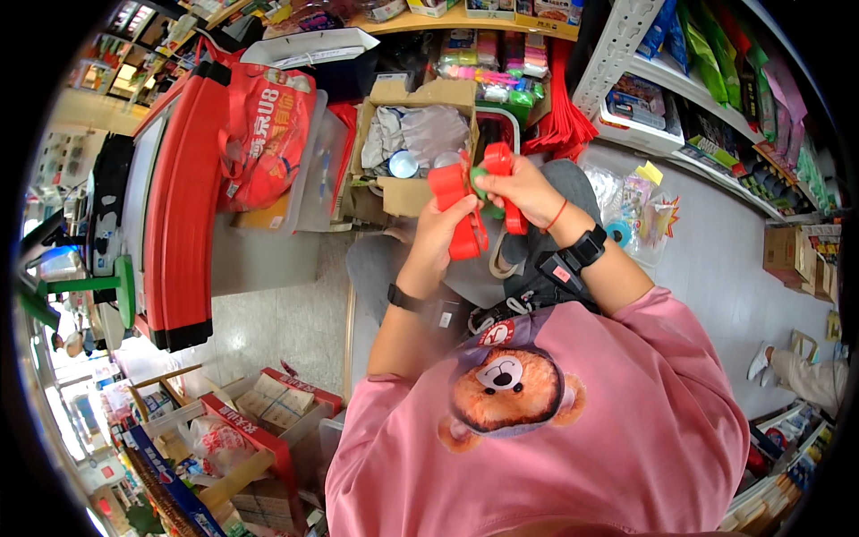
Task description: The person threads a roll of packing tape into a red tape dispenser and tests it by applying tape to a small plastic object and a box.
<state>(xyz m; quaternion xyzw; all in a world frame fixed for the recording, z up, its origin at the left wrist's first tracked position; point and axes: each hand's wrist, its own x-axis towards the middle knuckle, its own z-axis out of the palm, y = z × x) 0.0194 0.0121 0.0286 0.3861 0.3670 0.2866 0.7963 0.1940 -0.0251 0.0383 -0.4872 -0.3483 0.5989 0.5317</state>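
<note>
In front of me my left hand [437, 234] is closed round a red plastic piece [445, 183] with a curved outline; its exact kind does not show. Close beside it my right hand [530, 191] grips a second red plastic piece [498, 157] with a looped shape. A small green part [479, 183] sits between the two, at the right thumb. The fingers cover much of both pieces, and whether they are joined cannot be made out. Just beyond the hands stands an open cardboard box [429, 199] with crumpled plastic wrap and a round white-blue item [403, 164] inside.
A red bag [268, 125] lies by a large red case [179, 206] on the left. Folded red bags [564, 107] and a shelf with goods [707, 89] stand to the right. Clear plastic packages [631, 210] rest on the floor. Another person's legs [805, 371] show far right.
</note>
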